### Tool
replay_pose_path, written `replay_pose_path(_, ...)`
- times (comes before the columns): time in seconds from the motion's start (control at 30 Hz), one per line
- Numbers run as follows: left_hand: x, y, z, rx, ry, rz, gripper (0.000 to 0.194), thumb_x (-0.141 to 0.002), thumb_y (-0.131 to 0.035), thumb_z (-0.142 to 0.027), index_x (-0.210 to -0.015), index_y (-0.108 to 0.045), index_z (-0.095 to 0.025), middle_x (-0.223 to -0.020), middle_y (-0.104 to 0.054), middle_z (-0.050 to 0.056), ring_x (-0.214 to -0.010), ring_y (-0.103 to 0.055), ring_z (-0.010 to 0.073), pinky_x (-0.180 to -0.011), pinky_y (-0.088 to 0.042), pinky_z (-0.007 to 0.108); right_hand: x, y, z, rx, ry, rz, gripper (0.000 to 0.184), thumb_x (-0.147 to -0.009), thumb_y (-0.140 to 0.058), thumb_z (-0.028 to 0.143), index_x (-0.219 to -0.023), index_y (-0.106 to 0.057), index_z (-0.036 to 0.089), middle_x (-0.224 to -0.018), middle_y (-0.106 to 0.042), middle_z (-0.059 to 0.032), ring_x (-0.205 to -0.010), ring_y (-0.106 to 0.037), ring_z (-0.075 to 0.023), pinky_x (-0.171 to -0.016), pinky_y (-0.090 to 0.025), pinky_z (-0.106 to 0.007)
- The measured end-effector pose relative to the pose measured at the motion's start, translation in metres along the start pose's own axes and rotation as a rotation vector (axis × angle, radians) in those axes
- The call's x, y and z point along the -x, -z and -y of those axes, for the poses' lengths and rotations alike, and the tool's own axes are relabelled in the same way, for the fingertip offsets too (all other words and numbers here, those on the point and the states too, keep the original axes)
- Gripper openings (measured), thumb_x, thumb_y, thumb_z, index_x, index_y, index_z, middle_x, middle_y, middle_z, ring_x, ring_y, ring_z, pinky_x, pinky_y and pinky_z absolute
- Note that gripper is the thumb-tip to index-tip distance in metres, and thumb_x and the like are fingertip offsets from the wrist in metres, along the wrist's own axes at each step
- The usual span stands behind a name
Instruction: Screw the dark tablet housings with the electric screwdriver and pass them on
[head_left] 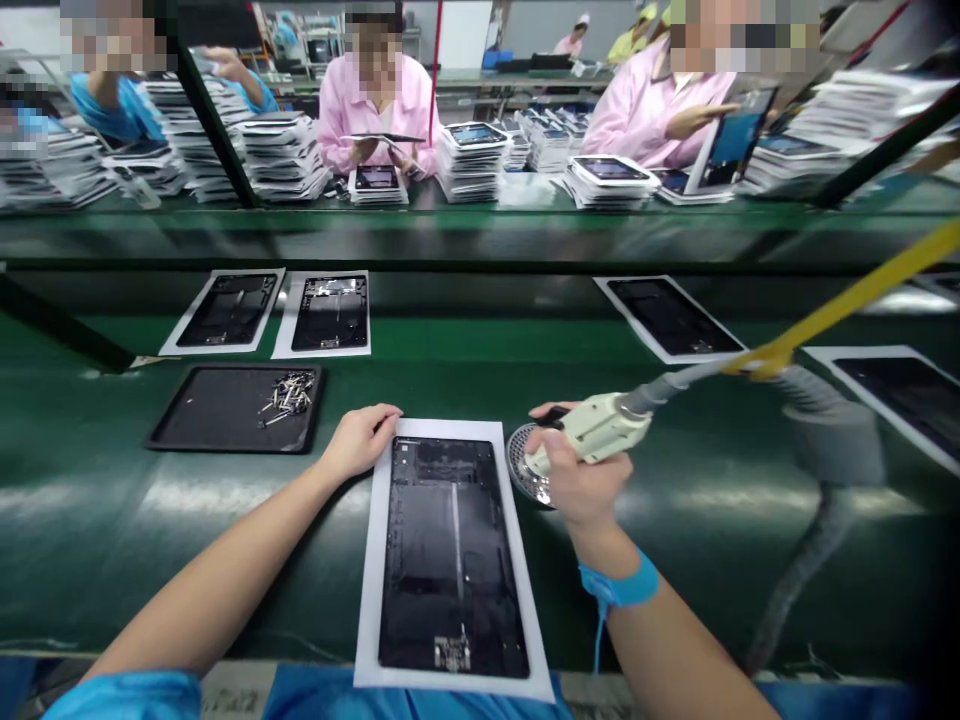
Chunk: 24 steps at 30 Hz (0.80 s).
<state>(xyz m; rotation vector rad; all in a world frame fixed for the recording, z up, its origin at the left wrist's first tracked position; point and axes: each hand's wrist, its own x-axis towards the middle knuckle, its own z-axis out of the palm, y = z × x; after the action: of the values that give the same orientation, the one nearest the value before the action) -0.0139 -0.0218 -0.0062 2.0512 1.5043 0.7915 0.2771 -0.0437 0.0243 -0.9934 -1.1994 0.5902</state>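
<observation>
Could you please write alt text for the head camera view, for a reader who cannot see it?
The right hand holds a cream power screwdriver beside a black tablet back panel on a white sheet, and the left hand rests at its corner. A black tray of screws lies on the green conveyor belt.

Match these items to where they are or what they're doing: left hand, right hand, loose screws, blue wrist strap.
Items:
1. Left hand
2. Right hand
3. Loose screws
4. Blue wrist strap

Places or states:
A. Piled in a black tray
B. Around the right wrist
C. Resting on the corner of a white sheet beneath a dark panel
D. Gripping a cream electric screwdriver

Right pairs: 1-C, 2-D, 3-A, 4-B
</observation>
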Motion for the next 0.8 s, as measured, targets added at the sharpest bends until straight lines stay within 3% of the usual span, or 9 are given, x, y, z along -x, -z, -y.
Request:
replay_pose_path(0.17,-0.006,-0.006,0.001,0.08,0.111,-0.067,0.028,-0.1,-0.049,-0.031,-0.107,-0.073,-0.02,-0.077,-0.076,0.001,-0.072,-0.071,0.0176,-0.074,-0.052,0.027,0.0,-0.023,0.02,-0.175,-0.005,-0.04,0.021,-0.086,-0.073,0.03,-0.1,-0.063,0.019,-0.085,-0.071,-0.0017,-0.047,-0.063,-0.0131,-0.042,-0.053,-0.028)
replay_pose_path(0.37,-0.008,-0.006,0.001,0.182,0.157,-0.075,0.027,-0.099,-0.05,-0.031,-0.104,-0.074,-0.019,-0.075,-0.074,0.001,-0.067,-0.067,0.0157,-0.067,-0.049,0.024,0.012,-0.09,0.021,-0.287,-0.031,0.221,0.018,-0.091,-0.07,0.028,-0.107,-0.063,0.025,-0.094,-0.073,-0.0001,-0.054,-0.065,-0.0112,-0.049,-0.057,-0.026)
replay_pose_path(0.53,-0.008,-0.003,-0.003,0.249,0.129,-0.076,0.026,-0.099,-0.05,-0.028,-0.093,-0.073,-0.017,-0.075,-0.072,0.0,-0.066,-0.062,0.0132,-0.065,-0.044,0.023,0.018,-0.135,0.005,-0.276,-0.063,0.328,0.018,-0.091,-0.071,0.032,-0.103,-0.066,0.021,-0.092,-0.073,-0.0031,-0.063,-0.069,-0.0138,-0.056,-0.059,-0.027)
replay_pose_path(0.63,-0.009,-0.004,-0.004,0.272,0.136,-0.076,0.024,-0.097,-0.052,-0.026,-0.087,-0.072,-0.017,-0.073,-0.071,0.0,-0.065,-0.06,0.0122,-0.064,-0.041,0.022,0.022,-0.143,-0.004,-0.238,-0.078,0.338,0.02,-0.089,-0.072,0.035,-0.101,-0.068,0.02,-0.094,-0.074,-0.0059,-0.077,-0.073,-0.0188,-0.059,-0.06,-0.029)
replay_pose_path(0.8,-0.01,-0.008,-0.004,0.284,0.134,-0.081,0.024,-0.097,-0.052,-0.024,-0.086,-0.071,-0.017,-0.071,-0.069,-0.001,-0.064,-0.058,0.0119,-0.062,-0.039,0.022,0.027,-0.14,-0.014,-0.194,-0.088,0.342,0.02,-0.089,-0.072,0.037,-0.1,-0.068,0.021,-0.088,-0.074,-0.0051,-0.075,-0.073,-0.0198,-0.062,-0.062,-0.032)
